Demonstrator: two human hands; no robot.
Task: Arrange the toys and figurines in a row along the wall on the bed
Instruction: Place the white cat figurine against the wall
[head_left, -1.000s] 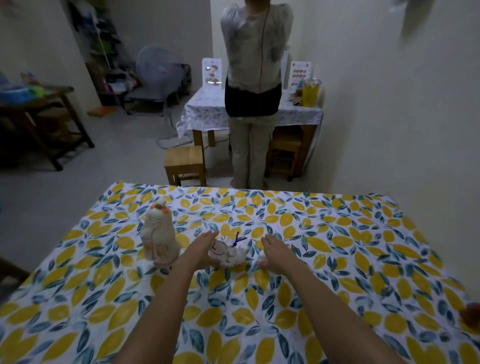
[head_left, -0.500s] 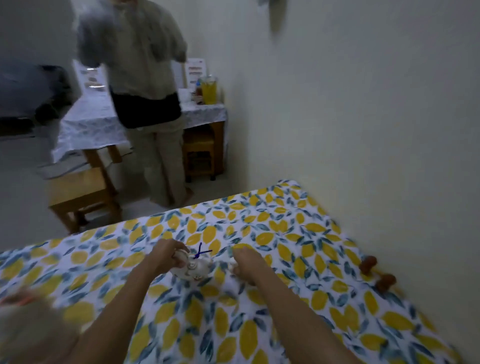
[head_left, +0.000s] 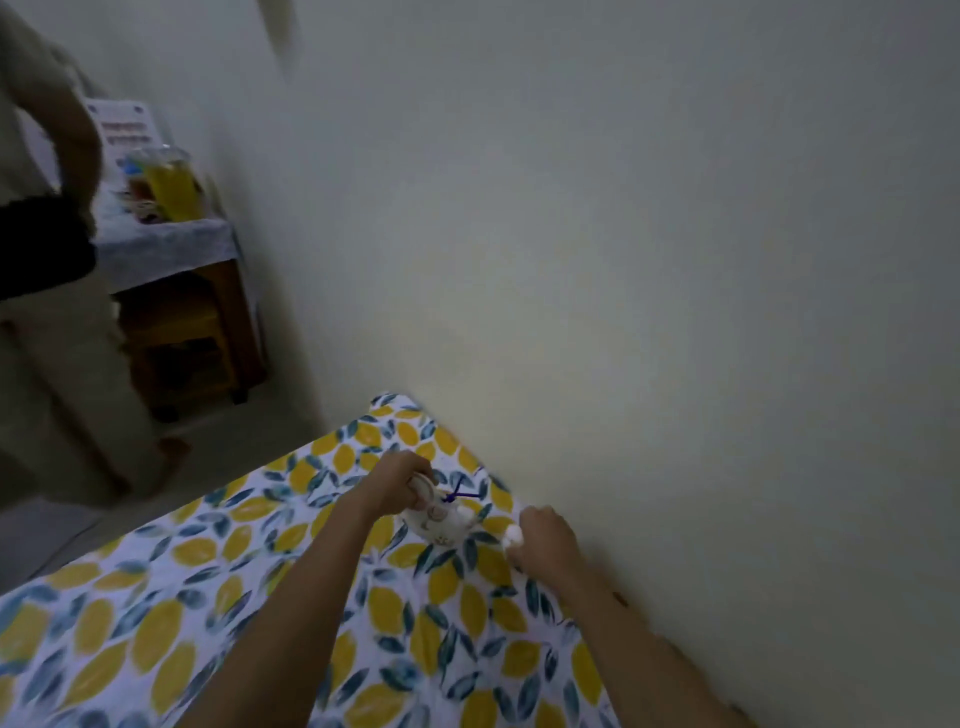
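My left hand (head_left: 397, 480) grips a small white figurine (head_left: 441, 517) with a purple string on top, held just over the bed (head_left: 171, 613) near its far corner by the wall (head_left: 649, 312). A small white object (head_left: 513, 535) sits in my right hand (head_left: 548, 535), which is closed around it close to the wall. The bed has a sheet printed with yellow lemons. The picture is blurred.
A person (head_left: 47, 291) stands at the left beside a cloth-covered table (head_left: 166, 244) that carries a yellow jar (head_left: 171, 184) and a card. A wooden stool (head_left: 182, 338) stands under that table.
Both hands have carried their objects rightward to the bed's corner by the wall. The view has swung right; the tall cat figurine and the brown figures by the wall are out of view.
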